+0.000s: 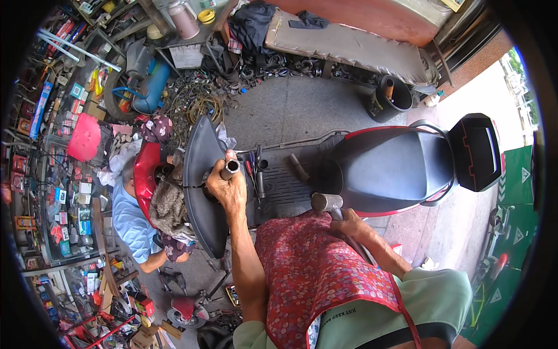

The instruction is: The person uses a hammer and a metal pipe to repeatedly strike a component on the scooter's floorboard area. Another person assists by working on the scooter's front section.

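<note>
My left hand (228,191) is wrapped round a short metal tube (232,166), its hollow end facing up. That hand is over the dark inner front panel (206,215) of a scooter; what the tube's lower end touches is hidden. My right hand (350,223) grips a hammer (326,202) by its handle, the thick metal head beside the scooter's black seat (389,168). On the ribbed footboard (285,195) lie several tools, among them a screwdriver with a red handle (249,168), a dark socket-like tool (261,180) and a brownish cylinder (299,167).
A person in a light blue shirt (129,221) crouches at the scooter's front. Shelves with small boxes (72,203) line the left. Across the floor stand a black bucket (388,103), a long padded bench (349,43) and a blue tank (154,87). A black rear box (475,152) sits behind the seat.
</note>
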